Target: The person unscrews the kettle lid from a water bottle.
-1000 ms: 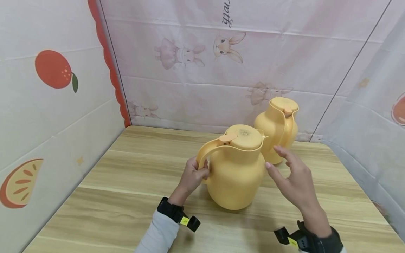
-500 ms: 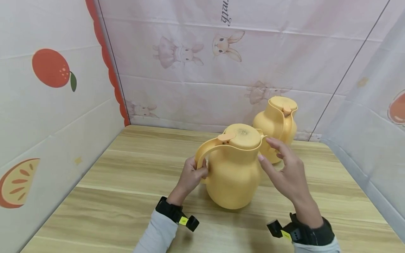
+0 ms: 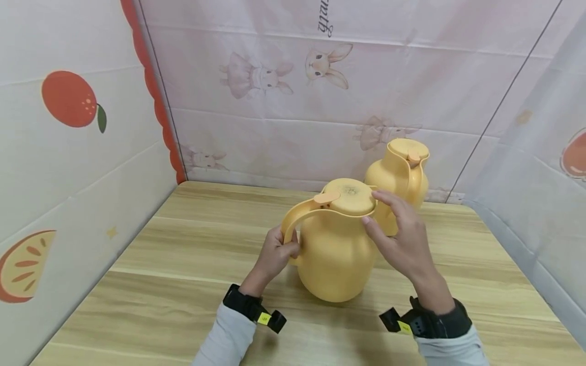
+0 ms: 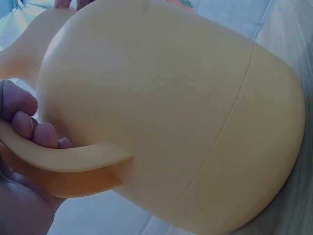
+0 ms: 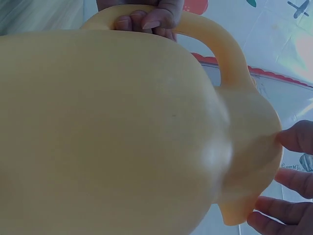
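Note:
My left hand [image 3: 276, 251] grips the curved handle [image 3: 296, 217] of a yellow thermos jug [image 3: 336, 256] standing on the table. Its fingers [image 4: 34, 128] wrap through the handle, close to the jug's body. The round lid [image 3: 350, 198] is on, with dark smudges on top and a peach thumb lever [image 3: 326, 198] toward the handle. Beside the lid, my right hand [image 3: 405, 236] has its fingers spread and slightly bent. In the right wrist view, its thumb [image 5: 296, 137] is right at the rim and the other fingertips are around the spout [image 5: 234, 214].
A second yellow thermos jug [image 3: 388, 178] stands behind and to the right, partly hidden by my right hand and the front jug. The wood-patterned table [image 3: 183, 284] meets a pink rabbit-printed back cloth [image 3: 274, 147] and fruit-printed side walls.
My right hand has moved left from beside the jug to the edge of its lid and spout. The left hand keeps its grip on the handle, and the jug stays in place.

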### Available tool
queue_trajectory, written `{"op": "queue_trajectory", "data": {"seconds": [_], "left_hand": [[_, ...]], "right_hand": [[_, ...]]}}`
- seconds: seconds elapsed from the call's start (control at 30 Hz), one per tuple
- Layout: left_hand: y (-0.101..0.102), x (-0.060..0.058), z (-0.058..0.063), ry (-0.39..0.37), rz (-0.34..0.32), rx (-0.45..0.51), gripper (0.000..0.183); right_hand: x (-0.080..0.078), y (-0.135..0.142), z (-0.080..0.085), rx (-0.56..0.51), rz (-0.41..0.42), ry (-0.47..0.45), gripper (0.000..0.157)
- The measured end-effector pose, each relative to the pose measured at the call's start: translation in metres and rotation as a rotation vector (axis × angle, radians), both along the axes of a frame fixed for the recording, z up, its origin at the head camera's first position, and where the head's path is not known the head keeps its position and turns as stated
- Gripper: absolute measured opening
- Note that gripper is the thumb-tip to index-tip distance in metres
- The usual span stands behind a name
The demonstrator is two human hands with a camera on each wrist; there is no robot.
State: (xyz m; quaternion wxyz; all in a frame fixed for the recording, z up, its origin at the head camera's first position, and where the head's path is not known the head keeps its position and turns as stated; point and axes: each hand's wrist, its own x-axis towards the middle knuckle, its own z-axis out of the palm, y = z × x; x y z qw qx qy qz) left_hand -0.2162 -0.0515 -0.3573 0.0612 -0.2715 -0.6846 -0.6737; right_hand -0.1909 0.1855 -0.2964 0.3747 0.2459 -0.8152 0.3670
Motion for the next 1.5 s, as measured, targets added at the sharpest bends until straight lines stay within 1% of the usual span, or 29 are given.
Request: {"op": "queue_trajectory", "data": {"seconds": [0.17, 0.27, 0.4, 0.47, 0.6, 0.7, 0.97, 1.07, 1.23, 1.33, 1.5], "left_hand": [[-0.001, -0.001, 0.0, 0.019, 0.007, -0.008, 0.011], [-0.002, -0.007, -0.007, 0.02, -0.005, 0.005, 0.011], [-0.001, -0.015, -0.02, 0.012, -0.015, 0.022, 0.012], [0.0, -0.017, -0.024, 0.015, -0.009, 0.022, 0.012], [0.001, -0.017, -0.028, 0.04, 0.003, 0.025, 0.011], [0.001, -0.017, -0.029, 0.052, 0.009, 0.026, 0.01], [0.001, -0.017, -0.027, 0.041, 0.009, 0.017, 0.009], [0.001, -0.013, -0.021, 0.033, 0.002, 0.021, 0.011], [0.001, -0.003, -0.007, 0.05, 0.004, 0.013, 0.011], [0.001, -0.006, -0.01, 0.05, -0.001, 0.018, 0.01], [0.001, -0.015, -0.023, 0.044, -0.007, 0.032, 0.011]], "right_hand": [[-0.003, -0.002, 0.002, 0.004, 0.004, 0.015, 0.043], [-0.006, -0.004, 0.005, 0.005, 0.011, 0.03, 0.044], [-0.009, -0.008, 0.007, 0.01, 0.03, 0.031, 0.046], [-0.011, -0.011, 0.007, 0.018, 0.034, 0.029, 0.046], [-0.014, -0.016, 0.006, 0.047, 0.007, 0.035, 0.047], [-0.016, -0.019, 0.007, 0.071, -0.012, 0.035, 0.048], [-0.019, -0.028, 0.014, 0.15, -0.04, -0.016, 0.047], [-0.021, -0.033, 0.015, 0.177, -0.062, -0.027, 0.046], [-0.025, -0.04, 0.018, 0.214, -0.107, -0.02, 0.047], [-0.027, -0.044, 0.02, 0.232, -0.13, -0.031, 0.051], [-0.029, -0.048, 0.022, 0.262, -0.173, -0.075, 0.055]]}}
